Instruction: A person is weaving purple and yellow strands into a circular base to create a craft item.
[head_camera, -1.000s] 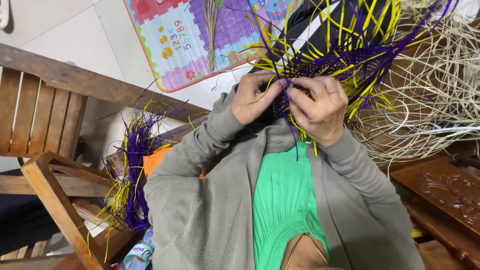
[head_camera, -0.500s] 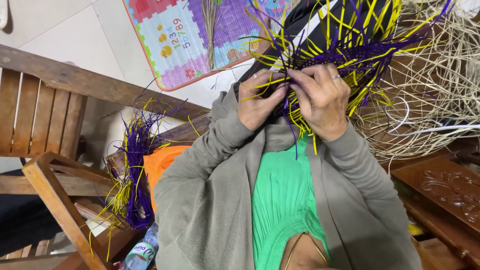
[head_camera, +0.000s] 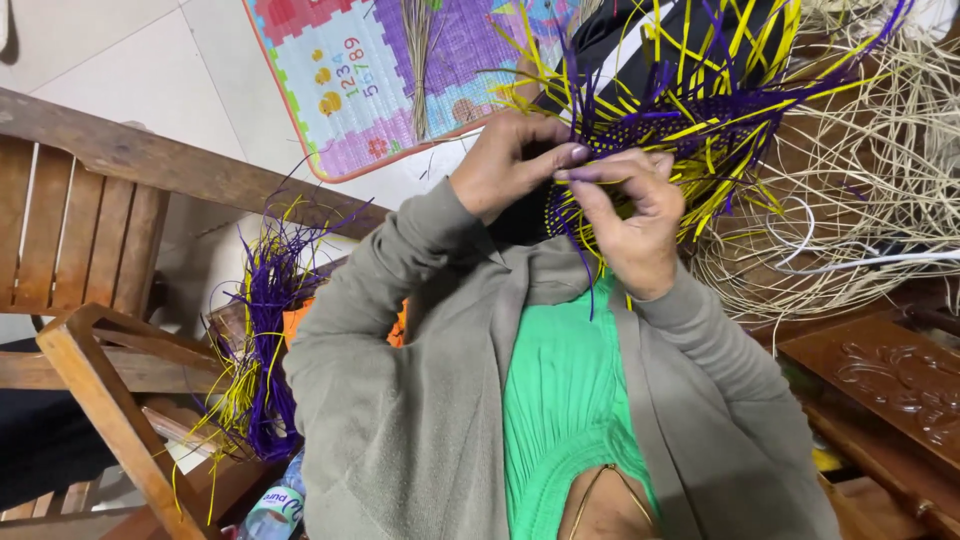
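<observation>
A half-woven piece of purple and yellow strips is held up in front of my chest, its loose ends fanning out up and to the right. My left hand grips the piece's near left edge, fingers curled over the weave. My right hand sits just to the right and a little lower, thumb and forefinger pinching a purple strip at that edge. The two hands almost touch. Grey sleeves cover both arms, and a green top shows below.
A bundle of loose purple and yellow strips lies on a wooden chair at the left. A coloured play mat covers the tiled floor. Pale cane coils pile at right above carved wood. A plastic bottle lies low left.
My left hand has lifted and shifted right onto the weave's edge. My right hand's fingers have gone from a flat grip to a pinch on a purple strip.
</observation>
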